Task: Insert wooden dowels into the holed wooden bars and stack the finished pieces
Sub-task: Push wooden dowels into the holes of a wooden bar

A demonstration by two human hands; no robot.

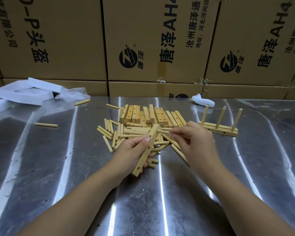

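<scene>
Stacked brown cardboard cartons (160, 40) with black printing are filling the background behind a scuffed, reflective sheet-metal worktop (41, 167). White foam packing pieces (24, 92) and a crumpled clear plastic bag (71, 95) are lying at the worktop's far left; a small white scrap (203, 101) is sitting at the far edge right of centre. A heap of pale wooden bars with drilled holes (152, 116) is lying at centre, and just in front of it, touching it, a loose pile of short round pale wooden dowels (116, 137) is spreading toward the person. Three stray dowels are lying apart to the left: one (46, 124) well out on the bare metal, one (82, 102) near the bag, one (112, 106) just beside the bar heap. To the right, a finished piece, a bar with three upright dowels (219, 124), is resting on top of another bar. The left hand (131, 154) is closing around one holed wooden bar (146, 150), thumb pressing on its holed face, holding it tilted above the dowel pile with three holes showing. The right hand (194, 143) is pinching a single dowel (163, 132) between thumb and fingertips, its far end meeting the upper end of the held bar; whether it is seated in a hole cannot be told.
</scene>
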